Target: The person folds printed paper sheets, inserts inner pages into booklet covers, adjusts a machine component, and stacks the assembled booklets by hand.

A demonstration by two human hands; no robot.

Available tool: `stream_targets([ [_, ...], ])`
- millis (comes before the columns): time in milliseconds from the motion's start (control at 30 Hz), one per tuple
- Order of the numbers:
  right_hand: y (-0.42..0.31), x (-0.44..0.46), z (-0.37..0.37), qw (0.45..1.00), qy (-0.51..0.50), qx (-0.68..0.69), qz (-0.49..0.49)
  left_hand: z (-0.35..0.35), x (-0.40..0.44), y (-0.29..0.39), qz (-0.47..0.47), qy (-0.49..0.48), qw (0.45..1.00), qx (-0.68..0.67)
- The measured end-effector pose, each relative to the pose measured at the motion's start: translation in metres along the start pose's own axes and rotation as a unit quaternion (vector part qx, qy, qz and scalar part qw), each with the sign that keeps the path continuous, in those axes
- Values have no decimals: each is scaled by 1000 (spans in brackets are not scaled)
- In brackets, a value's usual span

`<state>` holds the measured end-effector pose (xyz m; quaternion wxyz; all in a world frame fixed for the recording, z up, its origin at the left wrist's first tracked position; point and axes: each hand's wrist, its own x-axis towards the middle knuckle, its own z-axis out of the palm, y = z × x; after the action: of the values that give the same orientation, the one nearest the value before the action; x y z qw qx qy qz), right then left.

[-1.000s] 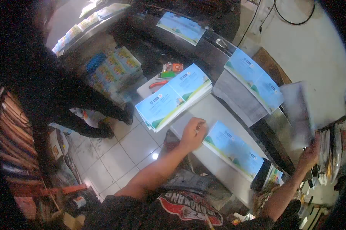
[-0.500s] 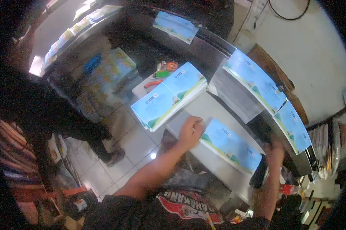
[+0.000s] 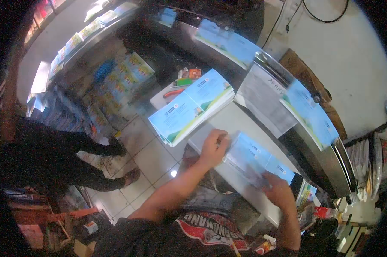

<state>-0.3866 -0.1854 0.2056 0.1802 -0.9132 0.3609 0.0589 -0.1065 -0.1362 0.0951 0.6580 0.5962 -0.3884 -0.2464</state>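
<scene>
My left hand (image 3: 215, 147), fingers curled, rests on the white table at the left end of a blue printed sheet stack (image 3: 262, 152). What its fingers hold, if anything, is hidden. My right hand (image 3: 278, 187) is closed on a blurred grey card, which lies slantwise over the lower side of that stack. A thicker pile of blue printed sheets (image 3: 191, 107) sits beyond my left hand. Single printed sheets (image 3: 311, 113) ride on the dark curved rail of the machine, around a grey plate with handwriting (image 3: 266, 98).
A red-handled tool (image 3: 174, 93) and a green item (image 3: 184, 82) lie behind the thick pile. Another person's legs (image 3: 95, 167) stand on the tiled floor at left. Piles of printed sheets (image 3: 129, 77) stand beyond. A red-labelled bottle (image 3: 326, 213) is at lower right.
My right hand has come from the far right onto the near stack with the grey card. Sheets on the rail have shifted up and left. The other person's legs have moved.
</scene>
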Motion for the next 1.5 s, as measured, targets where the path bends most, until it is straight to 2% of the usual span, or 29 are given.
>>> stream_targets([
  [67,19,2,-18,993,42,25,103,0,1,-1,65,18,997,21],
  [133,29,0,-74,975,118,-69,175,0,0,2,49,17,999,7],
  [167,42,-7,-100,964,195,-14,180,0,0,3,33,15,999,-7],
  [200,77,-13,-114,937,302,-40,169,0,0,3,34,18,999,-7],
  [267,147,-27,-142,845,506,-94,145,1,1,2,40,24,999,-2],
  [300,117,-23,-164,793,564,-160,166,1,1,1,41,24,999,-2],
  [400,180,-23,-173,781,564,-239,124,0,1,-1,67,27,997,27],
  [433,202,-20,-163,815,528,-194,139,-1,0,3,55,21,998,35],
  [467,226,-18,-146,815,528,-195,139,-2,1,6,43,16,998,43],
  [533,262,-20,-111,885,425,11,193,-2,2,5,56,19,997,53],
  [567,261,-22,-104,885,425,9,190,-2,3,5,70,23,995,64],
  [633,251,-26,-84,881,354,-227,216,-1,4,6,66,26,996,45],
  [667,232,-25,-79,882,352,-225,219,0,3,6,63,25,997,25],
  [733,171,-17,-71,903,255,-99,332,1,1,1,51,19,998,23],
  [800,96,3,-43,939,241,27,246,3,2,1,43,15,999,22],
  [867,45,14,-7,979,153,-21,134,2,2,2,57,20,998,32],
  [933,16,13,26,989,133,-55,39,1,-1,4,57,24,998,32],
  [967,-3,6,31,989,132,-53,43,1,-1,5,56,26,998,30],
  [1033,-33,-8,34,994,42,-101,15,2,-2,6,42,25,998,27],
  [1133,-36,-30,56,992,22,-123,9,1,-1,5,42,25,998,36],
  [1300,-39,-29,31,1000,24,-6,-12,-1,-1,0,58,14,998,38],
  [1367,-37,-20,12,999,-37,-2,29,-2,0,-1,55,21,998,31],
  [1433,-2,-15,5,997,58,-59,-3,-1,0,-3,31,28,999,-13],
  [1500,10,-13,-46,982,161,21,92,-1,0,-3,9,32,998,-58],
])
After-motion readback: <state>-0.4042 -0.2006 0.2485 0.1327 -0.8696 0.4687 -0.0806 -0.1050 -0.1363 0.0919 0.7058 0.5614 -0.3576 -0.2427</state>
